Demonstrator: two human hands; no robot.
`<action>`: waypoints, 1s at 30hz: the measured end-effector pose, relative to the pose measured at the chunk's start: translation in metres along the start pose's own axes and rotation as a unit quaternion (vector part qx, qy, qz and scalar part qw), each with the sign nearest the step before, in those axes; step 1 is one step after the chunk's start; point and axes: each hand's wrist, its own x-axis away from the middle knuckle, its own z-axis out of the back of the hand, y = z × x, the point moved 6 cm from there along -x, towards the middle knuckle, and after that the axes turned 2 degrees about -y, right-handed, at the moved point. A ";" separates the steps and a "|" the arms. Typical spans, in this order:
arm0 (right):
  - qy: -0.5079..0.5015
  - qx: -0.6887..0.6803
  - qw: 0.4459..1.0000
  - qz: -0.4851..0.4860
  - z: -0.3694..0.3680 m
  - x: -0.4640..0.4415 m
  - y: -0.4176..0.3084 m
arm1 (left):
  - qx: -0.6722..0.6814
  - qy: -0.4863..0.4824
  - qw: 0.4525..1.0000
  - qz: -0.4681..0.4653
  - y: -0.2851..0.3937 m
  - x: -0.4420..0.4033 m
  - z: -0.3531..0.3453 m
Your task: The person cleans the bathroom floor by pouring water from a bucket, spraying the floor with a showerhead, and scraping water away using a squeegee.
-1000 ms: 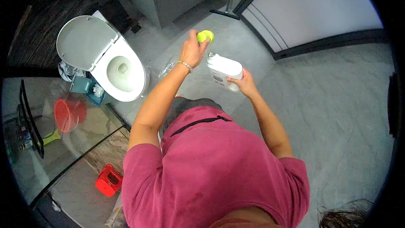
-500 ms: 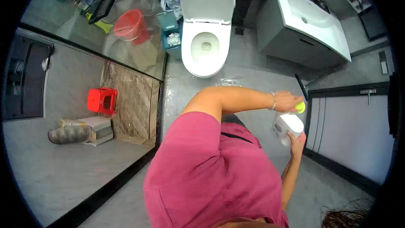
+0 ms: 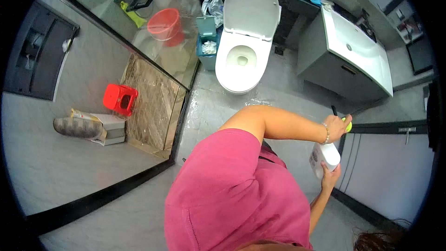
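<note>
My left hand, with a beaded bracelet at the wrist, is closed around a small yellow-green cap. The left arm reaches across to the right side of the view. Just below it, my right hand grips a white bottle with dark print on its side. The bottle's upper end is partly hidden behind the left wrist. Nearest to both hands stands a pale door in a dark frame.
Ahead is a toilet with its lid up, beside a lidded blue bin. A sink cabinet stands at the right. Behind the glass partition are a red bucket and a red stool. The floor looks wet near the toilet.
My left hand has moved right and away from the bottle's top with the yellow-green cap. The right hand still holds the bottle, slightly lower in view. The whole view has shifted and turned.
</note>
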 end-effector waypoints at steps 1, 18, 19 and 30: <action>0.027 0.011 0.999 -0.018 -0.004 0.007 -0.008 | -0.007 -0.001 1.000 -0.007 -0.003 0.001 -0.010; 0.086 -0.226 0.966 -0.088 -0.029 0.027 0.026 | 0.033 -0.162 0.919 -0.358 0.001 0.012 -0.027; 0.123 -0.201 0.968 -0.084 -0.029 0.030 0.037 | 0.193 -0.124 0.927 -0.297 0.002 -0.004 -0.022; 0.314 -0.124 0.941 0.009 -0.045 0.038 0.123 | 0.065 -0.340 0.828 -0.440 -0.001 -0.007 -0.102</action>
